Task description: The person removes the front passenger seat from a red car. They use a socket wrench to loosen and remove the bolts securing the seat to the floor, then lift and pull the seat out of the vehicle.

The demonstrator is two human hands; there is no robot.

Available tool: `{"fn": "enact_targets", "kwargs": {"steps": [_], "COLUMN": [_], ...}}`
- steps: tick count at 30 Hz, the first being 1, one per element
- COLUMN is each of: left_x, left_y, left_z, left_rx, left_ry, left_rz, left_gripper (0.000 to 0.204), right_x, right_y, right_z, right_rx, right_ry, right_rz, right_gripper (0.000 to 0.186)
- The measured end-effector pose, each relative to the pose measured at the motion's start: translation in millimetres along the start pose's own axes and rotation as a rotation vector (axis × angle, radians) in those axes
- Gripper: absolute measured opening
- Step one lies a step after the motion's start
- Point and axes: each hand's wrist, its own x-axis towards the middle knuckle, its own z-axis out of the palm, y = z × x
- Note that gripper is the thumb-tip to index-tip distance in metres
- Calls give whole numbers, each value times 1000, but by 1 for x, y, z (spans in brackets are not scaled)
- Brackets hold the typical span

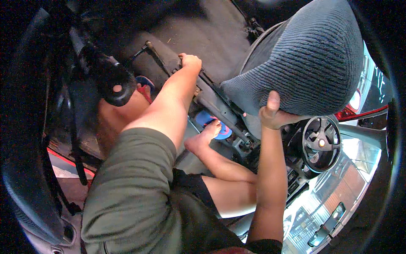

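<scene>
Head view: our right hand (274, 113) grips a tilted grey ribbed-fabric car seat (317, 59) rising beyond its thumb; our left hand (191, 63) meets a dark metal floor rail (210, 83), closure unclear. We're apparently propping the seat; next calls for steadiness.

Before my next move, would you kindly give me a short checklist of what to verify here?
1. Left hand on the metal frame: ok, fingers curled over it.
2. Right hand against the grey ribbed seat: ok, thumb on the fabric; fingers mostly hidden.
3. A hand free: not ok, both are occupied.
4. Seat clear of the steering wheel: cannot tell; they nearly meet in this view.
5. Seat fastened to the frame: cannot tell, any joint is hidden.
</scene>
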Motion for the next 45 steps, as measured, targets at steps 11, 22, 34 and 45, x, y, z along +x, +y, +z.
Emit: {"fn": "enact_targets", "kwargs": {"steps": [11, 22, 34, 45], "left_x": [32, 38, -4, -101], "left_y": [-2, 13, -133, -193], "left_z": [17, 24, -62, -12], "left_rx": [-422, -646, -134, -197], "left_ry": [-75, 77, 538, 658], "left_rz": [-66, -50, -104, -380], "left_gripper": [38, 36, 47, 76], "right_x": [-1, -11, 1, 23], "right_y": [-1, 0, -3, -15], "right_z": [5, 11, 21, 27], "right_rx": [54, 193, 227, 294], "right_ry": [3, 91, 196, 138], "right_rz": [-136, 44, 21, -127], "right_gripper": [132, 137, 134, 113]}}
